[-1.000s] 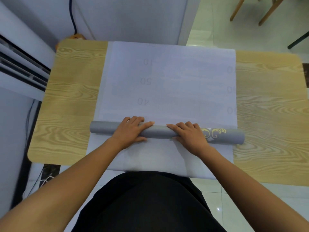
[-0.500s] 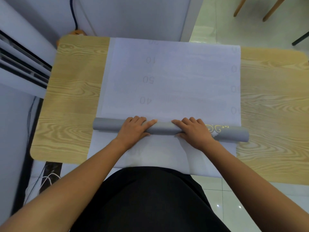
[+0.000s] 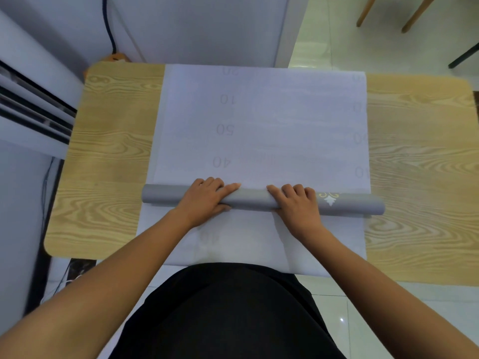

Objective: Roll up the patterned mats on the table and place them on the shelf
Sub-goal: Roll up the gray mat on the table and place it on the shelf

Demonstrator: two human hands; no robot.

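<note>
Grey on its outer face, the rolled mat (image 3: 254, 200) lies across the pale sheet (image 3: 285, 120) that covers the middle of the table (image 3: 111, 151), nearer the near edge than the far one. Its long axis runs left to right, roughly parallel to the near edge. The right end sits slightly closer to the person and pokes just past the sheet's right border onto bare wood. A gold and white ornament (image 3: 329, 199) shows on the roll towards that right end.

The left hand (image 3: 204, 198) and right hand (image 3: 298, 203) both grasp the roll around its middle, set a little apart. Fingers are curled over the top and far side, thumbs tucked against the near side. Spacing the hands like this probably presses evenly along the tube, so it turns straight and stays tight rather than coning at one end. The palms-over hold suits pushing it away towards the far edge.

Faint reversed numbers show on the sheet both beyond and in front of the roll. Whether the flat part ahead is the same mat, not yet wound, cannot be told. No shelf is in view, so placing looks some way off
</note>
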